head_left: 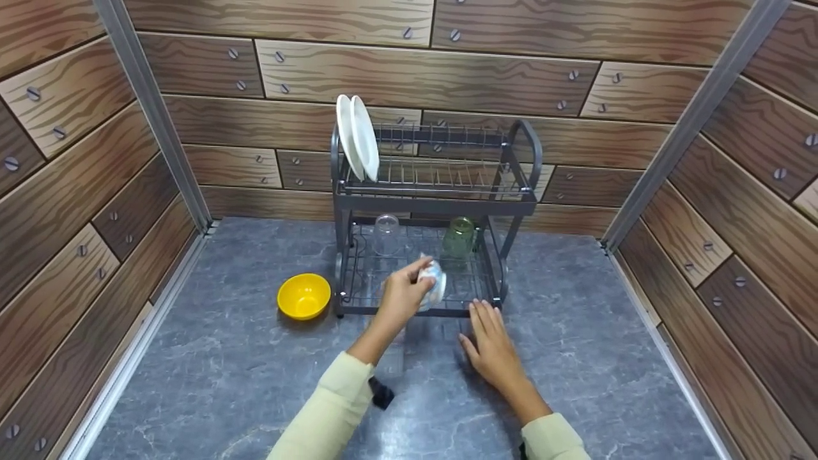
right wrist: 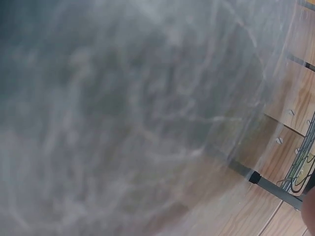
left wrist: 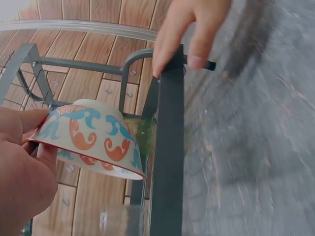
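My left hand (head_left: 404, 292) pinches a small white bowl (left wrist: 93, 135) by its rim, over the front of the dish rack's lower tier. Blue and orange swirls cover the bowl, and its rim is red. In the left wrist view it is tilted with its foot upward. My right hand (head_left: 493, 348) rests its extended fingers on the front bar (head_left: 450, 313) of the black dish rack (head_left: 434, 204), near the right corner. Behind the bowl, a clear glass (head_left: 386, 236) and a green glass (head_left: 459, 237) stand upside down on the lower tier.
Two white plates (head_left: 364, 137) lean upright at the left of the rack's upper tier. A yellow bowl (head_left: 304, 296) sits on the grey marbled surface (head_left: 223, 358), left of the rack. Wood-patterned walls (head_left: 409, 70) enclose the back and sides. The right wrist view is mostly blurred.
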A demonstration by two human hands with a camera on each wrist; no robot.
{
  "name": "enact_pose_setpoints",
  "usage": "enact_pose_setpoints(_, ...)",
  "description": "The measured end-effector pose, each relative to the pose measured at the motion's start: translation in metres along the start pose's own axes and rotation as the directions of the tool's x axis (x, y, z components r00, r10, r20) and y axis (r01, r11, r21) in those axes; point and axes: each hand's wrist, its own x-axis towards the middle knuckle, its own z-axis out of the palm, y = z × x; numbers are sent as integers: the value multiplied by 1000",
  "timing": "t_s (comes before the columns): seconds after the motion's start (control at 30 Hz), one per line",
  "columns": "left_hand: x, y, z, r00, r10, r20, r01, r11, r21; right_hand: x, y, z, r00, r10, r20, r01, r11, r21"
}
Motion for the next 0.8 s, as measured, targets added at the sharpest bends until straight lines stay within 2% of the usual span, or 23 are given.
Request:
enact_pose_setpoints(0.13, 18, 3, 18, 1000, 21, 14, -19, 992, -125, 1, 0, -2, 1000, 16, 11, -17, 1000, 18)
enact_pose_setpoints(0.3, 34, 0, 44, 999, 30, 31, -20, 964, -266, 1, 1, -1, 1000, 14, -7, -13, 1000, 22)
enact_pose_setpoints(0.57, 49, -12, 79, 1000, 7, 27, 1, 953, -303, 2, 0, -2, 1000, 26, 6, -27, 999, 27)
enact_pose_setpoints(0.8, 55, -16, 97, 999, 10, 39, 3, 942, -336, 3, -1, -5, 999, 38, 39, -40, 998, 40)
